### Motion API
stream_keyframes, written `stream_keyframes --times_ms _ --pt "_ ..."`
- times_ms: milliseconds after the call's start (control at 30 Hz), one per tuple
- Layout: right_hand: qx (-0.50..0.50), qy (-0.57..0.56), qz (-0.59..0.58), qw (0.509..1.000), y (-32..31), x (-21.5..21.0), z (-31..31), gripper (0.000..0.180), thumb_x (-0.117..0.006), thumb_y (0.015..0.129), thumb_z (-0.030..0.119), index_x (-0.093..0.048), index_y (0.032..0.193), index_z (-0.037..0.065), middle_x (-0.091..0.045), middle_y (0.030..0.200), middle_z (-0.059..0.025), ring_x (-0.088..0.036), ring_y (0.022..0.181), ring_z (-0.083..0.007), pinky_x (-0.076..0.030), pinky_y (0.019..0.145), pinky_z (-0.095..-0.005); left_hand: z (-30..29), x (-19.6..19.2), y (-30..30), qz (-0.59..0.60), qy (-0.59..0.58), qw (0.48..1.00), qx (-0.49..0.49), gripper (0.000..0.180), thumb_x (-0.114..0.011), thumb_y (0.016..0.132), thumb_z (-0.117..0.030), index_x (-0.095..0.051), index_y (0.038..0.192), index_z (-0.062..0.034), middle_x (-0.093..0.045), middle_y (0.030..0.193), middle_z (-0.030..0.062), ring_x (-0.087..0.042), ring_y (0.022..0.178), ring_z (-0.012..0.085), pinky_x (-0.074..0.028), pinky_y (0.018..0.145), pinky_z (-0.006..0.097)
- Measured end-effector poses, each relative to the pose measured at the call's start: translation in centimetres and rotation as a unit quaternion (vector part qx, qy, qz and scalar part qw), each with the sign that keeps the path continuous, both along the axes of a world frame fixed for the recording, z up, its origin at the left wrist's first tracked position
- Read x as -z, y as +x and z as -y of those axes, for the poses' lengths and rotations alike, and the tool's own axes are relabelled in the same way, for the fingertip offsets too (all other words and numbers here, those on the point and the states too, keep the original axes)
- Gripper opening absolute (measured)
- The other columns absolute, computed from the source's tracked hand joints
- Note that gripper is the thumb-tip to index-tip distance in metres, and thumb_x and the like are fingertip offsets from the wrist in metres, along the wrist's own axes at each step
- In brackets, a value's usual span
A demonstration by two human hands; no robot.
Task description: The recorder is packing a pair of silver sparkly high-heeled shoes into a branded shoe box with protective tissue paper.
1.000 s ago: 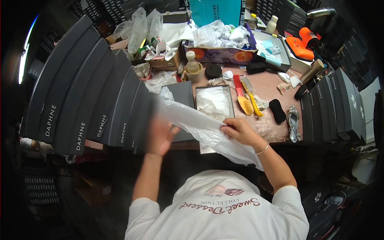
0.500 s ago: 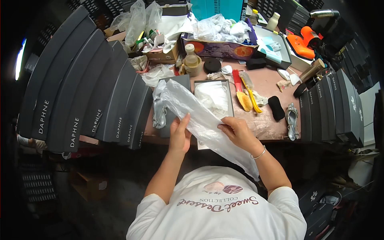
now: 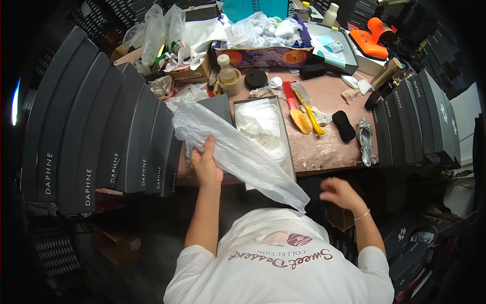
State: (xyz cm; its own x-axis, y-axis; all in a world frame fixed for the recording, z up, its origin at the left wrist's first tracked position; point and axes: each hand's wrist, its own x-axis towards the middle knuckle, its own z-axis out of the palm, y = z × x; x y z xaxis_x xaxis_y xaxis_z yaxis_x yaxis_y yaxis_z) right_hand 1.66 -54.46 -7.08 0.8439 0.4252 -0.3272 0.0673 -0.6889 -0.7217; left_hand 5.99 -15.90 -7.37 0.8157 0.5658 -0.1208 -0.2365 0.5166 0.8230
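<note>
A long, translucent plastic bag (image 3: 248,157) stretches slantwise over the table's front edge and hangs down toward my shirt. My left hand (image 3: 206,164) grips it near its upper end, thumb on top; the other fingers are behind the film. My right hand (image 3: 338,193) is apart from the bag, past the table's front edge, its fingers loosely bent and holding nothing I can see. Under the bag lies an open grey shoebox (image 3: 282,119) with white tissue paper (image 3: 258,119) inside. A silver shoe (image 3: 365,142) lies at the table's right front.
Stacked dark shoeboxes (image 3: 71,126) rise at the left, with more shoeboxes (image 3: 405,126) at the right. Red and yellow brushes (image 3: 298,109), a black pad (image 3: 343,126) and a bottle (image 3: 229,76) lie or stand mid-table. A purple carton (image 3: 263,58) of crumpled plastic is behind.
My right hand has let go of the plastic bag and moved right and down. The left hand still grips the bag, slightly farther left. The whole view has shifted a little.
</note>
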Motion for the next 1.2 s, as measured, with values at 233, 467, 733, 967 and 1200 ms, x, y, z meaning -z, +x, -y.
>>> stream_keyframes --times_ms 233,467,733,967,1200 --pt "-0.05 0.281 -0.087 0.954 6.3 -1.1 -14.9 0.053 -0.075 0.078 0.021 -0.056 0.123 0.002 -0.065 0.105 -0.0142 -0.061 0.095 -0.0207 -0.047 0.083 -0.0326 2.4 -2.4 -1.3 0.027 -0.01 0.999 0.045 0.027 -0.068 0.085 -0.008 -0.06 0.11 -0.0025 -0.062 0.108 0.0041 -0.057 0.097 0.0147 -0.044 0.091 0.029" --pt "-0.09 0.176 -0.024 0.98 5.0 -0.8 -10.2 0.025 -0.068 0.08 0.012 -0.064 0.101 0.0 -0.067 0.087 -0.0169 -0.063 0.076 -0.0213 -0.048 0.074 -0.0336 -1.7 -1.5 0.3 -0.03 -0.016 0.999 -0.027 0.023 -0.068 0.083 -0.006 -0.06 0.104 -0.0055 -0.063 0.092 0.0022 -0.06 0.078 0.0104 -0.048 0.061 0.022" --pt "0.365 0.272 0.013 0.89 9.5 0.4 14.7 0.019 -0.061 0.087 0.012 -0.065 0.101 0.0 -0.065 0.087 -0.0038 -0.06 0.074 -0.0108 -0.049 0.062 -0.0277 3.4 -2.1 0.9 0.022 -0.017 0.989 0.146 0.009 -0.058 0.093 -0.012 -0.06 0.099 -0.0051 -0.059 0.085 0.0022 -0.046 0.06 0.0056 -0.035 0.046 0.019" --pt "0.518 0.32 -0.058 0.791 10.9 11.1 19.2 0.034 -0.064 0.083 0.011 -0.061 0.114 -0.004 -0.067 0.098 -0.0117 -0.064 0.085 -0.0208 -0.052 0.076 -0.0337 11.1 -0.5 -1.5 -0.104 0.061 0.933 0.34 0.013 -0.061 0.091 -0.012 -0.061 0.099 -0.0015 -0.06 0.082 0.0033 -0.05 0.06 0.0062 -0.04 0.051 0.019" --pt "0.498 0.245 0.059 0.83 5.9 8.2 15.9 0.027 -0.063 0.082 0.005 -0.064 0.107 -0.004 -0.067 0.097 -0.0078 -0.063 0.083 -0.0151 -0.05 0.073 -0.0292 16.1 0.9 0.5 -0.103 0.104 0.857 0.494 0.03 -0.061 0.091 -0.015 -0.056 0.116 0.0015 -0.062 0.102 0.0078 -0.059 0.084 0.0125 -0.049 0.073 0.026"
